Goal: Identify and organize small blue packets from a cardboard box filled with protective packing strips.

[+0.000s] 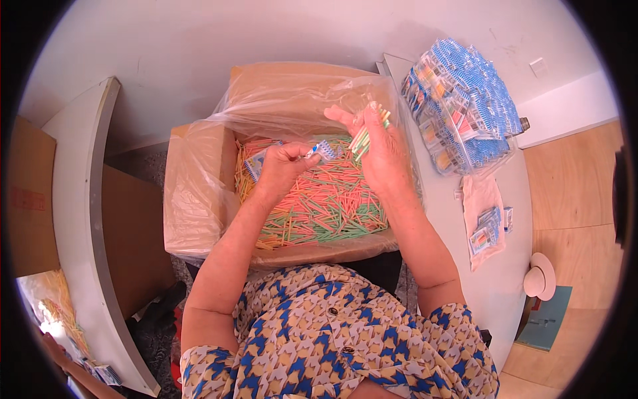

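Note:
My left hand is closed on a small blue-and-white packet, pinched between thumb and fingers over the box. Held upright in my right hand is a bundle of thin coloured sticks, green, yellow and pale, pressed under the thumb with some fingers stretched out. Below both hands, a plastic-lined cardboard box holds a thick layer of loose pink, green and yellow sticks. Another blue-and-white packet lies on the sticks beside my left hand, partly hidden by it.
Right of the box, a white table bears a clear bin heaped with blue-and-white packets. Several packets lie on a pink cloth nearer me. A white partition stands left. Another person's arm shows at the lower left.

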Motion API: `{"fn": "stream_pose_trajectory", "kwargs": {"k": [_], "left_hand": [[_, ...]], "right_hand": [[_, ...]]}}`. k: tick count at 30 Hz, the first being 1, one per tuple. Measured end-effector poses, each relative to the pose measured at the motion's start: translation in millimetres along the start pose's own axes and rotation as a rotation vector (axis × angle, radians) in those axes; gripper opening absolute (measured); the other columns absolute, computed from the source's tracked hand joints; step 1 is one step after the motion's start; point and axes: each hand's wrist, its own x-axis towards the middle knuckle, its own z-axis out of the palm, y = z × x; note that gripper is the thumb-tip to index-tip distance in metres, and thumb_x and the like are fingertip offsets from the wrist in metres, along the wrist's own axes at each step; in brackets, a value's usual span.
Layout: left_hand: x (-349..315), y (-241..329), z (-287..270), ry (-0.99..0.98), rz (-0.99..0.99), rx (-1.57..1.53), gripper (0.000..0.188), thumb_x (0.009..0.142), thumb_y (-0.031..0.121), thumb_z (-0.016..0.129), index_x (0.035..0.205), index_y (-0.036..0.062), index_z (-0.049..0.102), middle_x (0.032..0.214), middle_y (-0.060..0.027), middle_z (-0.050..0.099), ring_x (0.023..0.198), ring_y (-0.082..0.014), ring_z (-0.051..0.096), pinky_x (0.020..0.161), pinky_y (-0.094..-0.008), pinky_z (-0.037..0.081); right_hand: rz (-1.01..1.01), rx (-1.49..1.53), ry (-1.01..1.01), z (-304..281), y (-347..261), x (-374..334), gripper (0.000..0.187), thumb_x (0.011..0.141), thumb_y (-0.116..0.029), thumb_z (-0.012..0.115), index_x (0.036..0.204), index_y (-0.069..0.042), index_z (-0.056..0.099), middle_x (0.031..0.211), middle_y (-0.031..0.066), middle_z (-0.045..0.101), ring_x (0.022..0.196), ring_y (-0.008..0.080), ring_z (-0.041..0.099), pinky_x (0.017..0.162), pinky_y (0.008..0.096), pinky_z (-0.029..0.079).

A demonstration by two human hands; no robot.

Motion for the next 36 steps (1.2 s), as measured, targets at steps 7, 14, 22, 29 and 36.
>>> {"fn": "stream_pose_trajectory", "kwargs": {"k": [7, 14, 22, 29, 36], "left_hand": [[1, -2, 5, 0.002, 0.082, 0.039, 0.012, 0.087, 0.005, 0.063, 0.096, 0.0009, 0.071, 0.094, -0.0023, 0.067, 0.084, -0.0082, 0.057, 0.075, -0.0252, 0.047], [0, 13, 2, 0.074, -0.078, -0.149, 0.014, 0.09, 0.01, 0.06, 0.094, -0.0006, 0.069, 0.085, -0.0004, 0.066, 0.076, -0.0065, 0.057, 0.072, -0.0244, 0.046], [3, 16, -1, 0.171, -0.072, -0.211, 0.015, 0.09, 0.012, 0.06, 0.087, 0.0011, 0.069, 0.079, 0.0009, 0.066, 0.072, -0.0055, 0.056, 0.07, -0.0238, 0.045], [4, 12, -4, 0.205, -0.092, -0.246, 0.014, 0.09, 0.012, 0.061, 0.086, 0.0006, 0.068, 0.078, 0.0016, 0.064, 0.072, -0.0042, 0.054, 0.068, -0.0223, 0.043], [4, 10, -4, 0.179, -0.151, -0.308, 0.013, 0.089, 0.01, 0.062, 0.092, -0.0005, 0.069, 0.084, 0.0004, 0.066, 0.074, -0.0053, 0.056, 0.071, -0.023, 0.045]], "right_hand": [[0.064, -0.102, -0.061, 18, -10, 0, 0.035, 0.101, -0.035, 0.039, 0.08, -0.008, 0.05, 0.108, 0.0251, 0.064, 0.126, 0.0278, 0.045, 0.107, 0.0401, 0.027], [0.001, -0.158, 0.103, -19, 4, 1, 0.032, 0.099, -0.035, 0.044, 0.077, -0.011, 0.045, 0.062, 0.0025, 0.051, 0.063, 0.0142, 0.052, 0.057, 0.0307, 0.043], [0.715, -0.057, 0.064, -73, 84, 11, 0.024, 0.091, -0.024, 0.061, 0.075, -0.014, 0.045, 0.055, -0.004, 0.039, 0.043, 0.0085, 0.033, 0.038, 0.026, 0.026], [0.729, -0.029, 0.226, -64, 130, 61, 0.012, 0.09, -0.017, 0.059, 0.084, -0.009, 0.052, 0.064, 0.0002, 0.049, 0.051, 0.0122, 0.044, 0.044, 0.0282, 0.038], [0.712, 0.046, 0.136, -52, 103, 33, 0.022, 0.091, -0.023, 0.055, 0.081, -0.004, 0.055, 0.073, 0.0052, 0.057, 0.057, 0.0145, 0.051, 0.045, 0.0297, 0.039]]}}
